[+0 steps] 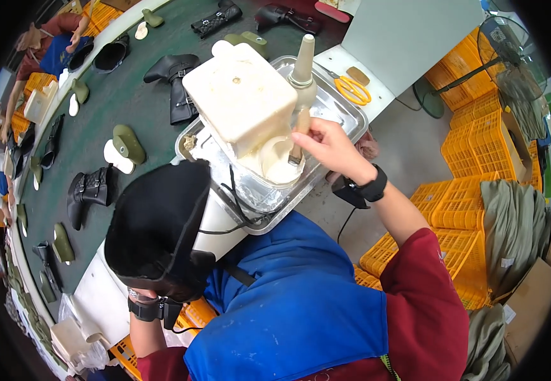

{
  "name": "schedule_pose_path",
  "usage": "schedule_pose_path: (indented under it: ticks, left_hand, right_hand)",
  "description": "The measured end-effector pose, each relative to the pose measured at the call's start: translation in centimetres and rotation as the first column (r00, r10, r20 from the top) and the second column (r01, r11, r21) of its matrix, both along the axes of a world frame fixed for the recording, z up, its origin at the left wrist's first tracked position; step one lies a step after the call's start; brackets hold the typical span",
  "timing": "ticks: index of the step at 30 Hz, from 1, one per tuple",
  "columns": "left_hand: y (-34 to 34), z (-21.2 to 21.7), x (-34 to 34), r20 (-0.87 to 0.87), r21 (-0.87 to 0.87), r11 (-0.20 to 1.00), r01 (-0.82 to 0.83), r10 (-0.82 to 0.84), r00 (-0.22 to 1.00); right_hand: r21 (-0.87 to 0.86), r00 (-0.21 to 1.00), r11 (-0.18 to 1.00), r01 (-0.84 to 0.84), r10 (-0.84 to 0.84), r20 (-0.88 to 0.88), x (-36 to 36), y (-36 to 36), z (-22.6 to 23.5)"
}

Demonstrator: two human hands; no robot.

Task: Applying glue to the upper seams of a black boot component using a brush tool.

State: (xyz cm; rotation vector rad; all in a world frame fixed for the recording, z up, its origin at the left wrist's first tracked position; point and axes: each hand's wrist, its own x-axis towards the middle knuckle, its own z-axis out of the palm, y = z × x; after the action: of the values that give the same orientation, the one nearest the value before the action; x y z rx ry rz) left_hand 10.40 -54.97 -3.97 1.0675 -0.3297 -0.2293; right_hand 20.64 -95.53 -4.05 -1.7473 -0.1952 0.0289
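My right hand [331, 147] pinches the handle of a brush [296, 152]. The brush's lower end is down in a small white glue cup [268, 162] at the front of a white block-shaped container [240, 89]. A plastic bottle with a tapered nozzle [303, 60] stands beside the container, behind the brush. All of these are in a metal tray [355, 117]. At the left, a black boot [158, 222] is held up close to me by my left hand [143, 293], whose fingers are mostly hidden beneath the boot.
A green conveyor belt [91, 155] carries black boots [90, 193] and green-and-white insole pairs [128, 144]. Yellow-handled scissors [351, 90] lie behind the tray. Yellow crates [478, 146] and a fan [510, 60] stand at the right. Another person [50, 41] is across the belt.
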Motion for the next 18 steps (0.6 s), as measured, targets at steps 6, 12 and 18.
schedule_pose_path:
  ticks: [6, 12, 18]
  left_hand:
    - [-3.0, -0.9, -0.1, -0.071, -0.084, 0.941, 0.328, -0.334, 0.940]
    - [-4.2, -2.4, 0.0, -0.081, -0.034, 0.854, 0.518, -0.519, 0.851]
    - [-4.3, -3.8, 0.1, -0.200, -0.008, 0.762, 0.647, -0.635, 0.746]
  right_hand:
    - [-0.116, 0.996, 0.991, 0.063, -0.070, -0.058, -1.6, -1.3, 0.5]
    - [-0.230, 0.991, 0.965, 0.128, -0.132, -0.001, -2.5, -2.4, 1.5]
    - [0.031, 0.982, 0.991, 0.130, -0.124, -0.141, -1.5, -2.6, 3.8]
